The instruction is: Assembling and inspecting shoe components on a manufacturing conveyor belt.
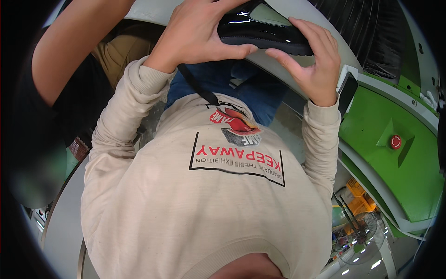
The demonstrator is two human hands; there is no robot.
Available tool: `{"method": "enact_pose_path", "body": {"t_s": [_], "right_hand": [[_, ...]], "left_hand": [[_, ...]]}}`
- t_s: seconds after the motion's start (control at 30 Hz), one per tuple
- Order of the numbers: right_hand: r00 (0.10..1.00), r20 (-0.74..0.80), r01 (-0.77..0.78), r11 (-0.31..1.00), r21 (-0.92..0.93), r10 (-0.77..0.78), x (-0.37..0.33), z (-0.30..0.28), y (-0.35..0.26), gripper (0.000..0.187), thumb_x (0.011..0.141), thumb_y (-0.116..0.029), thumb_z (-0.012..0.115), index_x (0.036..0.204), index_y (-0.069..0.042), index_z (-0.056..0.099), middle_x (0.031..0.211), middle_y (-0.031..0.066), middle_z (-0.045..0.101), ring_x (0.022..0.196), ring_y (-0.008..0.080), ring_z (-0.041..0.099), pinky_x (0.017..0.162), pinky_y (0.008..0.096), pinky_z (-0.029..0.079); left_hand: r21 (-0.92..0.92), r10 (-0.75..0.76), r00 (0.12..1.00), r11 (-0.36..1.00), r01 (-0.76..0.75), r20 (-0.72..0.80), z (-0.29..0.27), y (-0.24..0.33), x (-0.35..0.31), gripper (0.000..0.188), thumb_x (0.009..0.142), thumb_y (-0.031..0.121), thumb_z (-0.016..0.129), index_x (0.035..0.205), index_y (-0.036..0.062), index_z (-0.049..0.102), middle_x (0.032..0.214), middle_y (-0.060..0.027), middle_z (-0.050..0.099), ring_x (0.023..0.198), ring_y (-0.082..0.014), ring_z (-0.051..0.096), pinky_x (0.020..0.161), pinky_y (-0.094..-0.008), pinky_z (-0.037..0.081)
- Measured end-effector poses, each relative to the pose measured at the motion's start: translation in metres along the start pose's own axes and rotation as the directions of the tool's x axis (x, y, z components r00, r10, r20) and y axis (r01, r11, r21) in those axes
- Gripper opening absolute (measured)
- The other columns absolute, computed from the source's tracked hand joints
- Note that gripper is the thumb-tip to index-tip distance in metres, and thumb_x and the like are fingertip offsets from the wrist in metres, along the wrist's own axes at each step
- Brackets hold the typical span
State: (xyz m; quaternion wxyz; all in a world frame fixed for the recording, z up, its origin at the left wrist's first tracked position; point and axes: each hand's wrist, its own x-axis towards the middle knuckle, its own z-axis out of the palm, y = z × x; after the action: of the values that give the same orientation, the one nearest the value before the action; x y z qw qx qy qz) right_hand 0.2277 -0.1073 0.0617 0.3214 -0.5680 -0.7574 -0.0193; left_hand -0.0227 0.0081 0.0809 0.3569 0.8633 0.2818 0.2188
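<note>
A glossy black shoe (260, 28) with a grey-green panel on its upper is held up at the top of the head view, lying sideways with its sole edge toward me. My left hand (197, 35) grips its left end, the thumb stretched along the lower edge; the other fingertips are cut off or hidden. Around the right end curls my right hand (316, 60), its fingers on the upper side and its thumb under the sole edge. Part of the shoe runs out of the picture at the top.
Another person's bare arm (81, 46) reaches in close at my left. A light table (153, 10) lies beyond the shoe. To my right stands a green machine housing (371, 135) with a red push button (395, 142). A fan (360, 232) stands at lower right.
</note>
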Motion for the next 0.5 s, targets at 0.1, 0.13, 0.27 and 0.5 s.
{"method": "enact_pose_path", "body": {"t_s": [0.1,0.13,0.27,0.5], "right_hand": [[0.998,-0.062,0.025,1.0,-0.006,-0.025,-0.003,0.004,-0.003,0.064,0.068,-0.036,0.099,0.12,-0.009,0.076,0.111,0.0076,0.077,0.103,0.0294,0.07,0.091,0.0409,0.049],[0.996,-0.084,0.025,1.0,0.006,-0.025,-0.004,0.004,-0.004,0.062,0.067,-0.036,0.099,0.119,-0.009,0.076,0.111,0.007,0.077,0.102,0.0289,0.07,0.091,0.0409,0.048],[0.992,-0.129,-0.01,1.0,0.029,0.014,-0.01,0.007,-0.008,0.06,0.066,-0.035,0.099,0.117,-0.01,0.077,0.111,0.0067,0.077,0.102,0.0285,0.07,0.093,0.0416,0.047],[0.985,-0.122,-0.104,0.981,0.163,0.125,-0.019,-0.001,-0.01,0.066,0.064,-0.036,0.1,0.119,-0.007,0.076,0.112,0.0108,0.077,0.106,0.0326,0.07,0.096,0.0428,0.052]], "left_hand": [[0.064,0.027,1.0,0.998,-0.027,0.009,-0.001,0.002,-0.003,0.091,0.075,0.055,0.083,0.148,0.0059,0.06,0.116,-0.0213,0.062,0.109,-0.04,0.062,0.096,-0.0466,0.05],[0.119,0.048,0.999,0.992,-0.046,-0.009,0.001,0.002,-0.004,0.092,0.075,0.055,0.083,0.149,0.0062,0.059,0.117,-0.0219,0.061,0.109,-0.0407,0.061,0.097,-0.0474,0.05],[0.341,0.079,0.992,0.934,-0.106,0.094,-0.002,0.022,0.009,0.09,0.076,0.054,0.083,0.148,0.0055,0.058,0.121,-0.0246,0.06,0.112,-0.0423,0.06,0.1,-0.0497,0.048],[0.455,0.381,0.918,0.801,-0.389,0.116,0.033,0.001,0.034,0.079,0.063,0.041,0.093,0.136,0.0208,0.07,0.112,-0.0094,0.063,0.103,-0.0333,0.061,0.088,-0.045,0.053]]}}
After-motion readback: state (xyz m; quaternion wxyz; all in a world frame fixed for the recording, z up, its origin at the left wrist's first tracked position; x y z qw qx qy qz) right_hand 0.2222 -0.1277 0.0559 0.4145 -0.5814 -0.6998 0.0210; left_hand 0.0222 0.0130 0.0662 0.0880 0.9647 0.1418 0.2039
